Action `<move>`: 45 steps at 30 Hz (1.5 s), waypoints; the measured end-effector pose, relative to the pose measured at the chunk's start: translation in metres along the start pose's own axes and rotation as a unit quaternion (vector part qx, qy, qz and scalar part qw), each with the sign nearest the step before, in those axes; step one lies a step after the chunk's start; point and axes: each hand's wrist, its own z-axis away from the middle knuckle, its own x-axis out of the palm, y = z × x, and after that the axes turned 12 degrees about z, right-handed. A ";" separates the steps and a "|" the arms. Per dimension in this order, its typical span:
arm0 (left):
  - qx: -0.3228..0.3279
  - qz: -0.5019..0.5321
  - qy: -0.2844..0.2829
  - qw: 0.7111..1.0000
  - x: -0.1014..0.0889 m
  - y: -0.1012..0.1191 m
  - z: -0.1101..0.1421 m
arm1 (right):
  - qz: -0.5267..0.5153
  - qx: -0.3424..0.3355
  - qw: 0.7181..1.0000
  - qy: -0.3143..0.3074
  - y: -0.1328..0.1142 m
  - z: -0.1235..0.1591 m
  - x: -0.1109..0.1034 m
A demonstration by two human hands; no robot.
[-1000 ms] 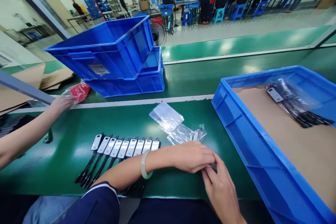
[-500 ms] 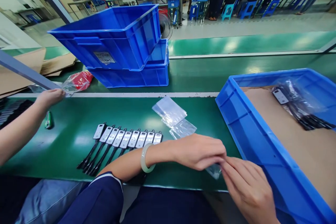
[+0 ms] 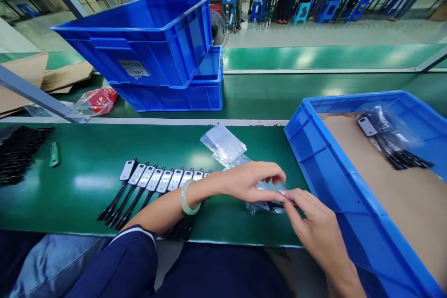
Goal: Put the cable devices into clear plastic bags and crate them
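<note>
My left hand [image 3: 253, 180] and my right hand [image 3: 312, 223] meet over the green table, both pinching a small clear plastic bag [image 3: 265, 201] near the front edge. The left wrist wears a pale bangle [image 3: 185, 198]. More clear bags [image 3: 223, 144] lie just beyond the hands. To the left, a row of several black-handled parts with silver heads [image 3: 157, 181] lies side by side; my left forearm crosses over the row's right end.
A blue bin [image 3: 314, 158] at right holds cardboard and a bagged bundle of parts [image 3: 387, 137]. Two stacked blue bins [image 3: 157, 51] stand at the back. A red item in plastic [image 3: 96, 101], a green tool [image 3: 54, 153] and a pile of black parts [image 3: 17, 149] lie left.
A co-worker's arm at the left has withdrawn out of view. My two hands have shifted slightly up the table, still on the clear bag.
</note>
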 end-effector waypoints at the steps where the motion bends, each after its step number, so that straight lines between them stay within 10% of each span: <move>1: -0.019 -0.005 0.000 1.000 -0.002 -0.006 0.006 | -0.017 0.010 1.000 0.000 0.000 0.000 0.001; 7: -0.119 0.045 -0.048 0.991 -0.013 -0.035 0.045 | -0.080 0.031 0.996 -0.020 0.008 0.009 -0.002; 15: -0.195 0.208 0.019 0.958 -0.011 -0.033 0.054 | -0.138 0.111 0.982 -0.060 0.011 0.018 0.013; 23: -0.233 0.269 -0.132 0.925 0.010 -0.034 0.055 | -0.208 0.122 0.955 -0.175 -0.005 0.013 0.018; 29: -0.246 0.273 -0.082 0.926 0.003 -0.029 0.064 | -0.140 0.144 0.979 0.023 -0.002 0.037 -0.002; 34: -0.275 0.282 -0.048 0.918 -0.011 -0.023 0.070 | -0.322 0.228 0.900 -0.186 -0.014 0.048 0.009; 40: -0.270 0.250 -0.064 0.927 -0.011 -0.012 0.069 | -0.491 0.297 0.817 -0.053 -0.030 0.040 0.042; 45: -0.279 0.215 -0.088 0.932 -0.015 -0.007 0.069 | -0.451 0.252 0.855 -0.036 -0.024 0.037 0.038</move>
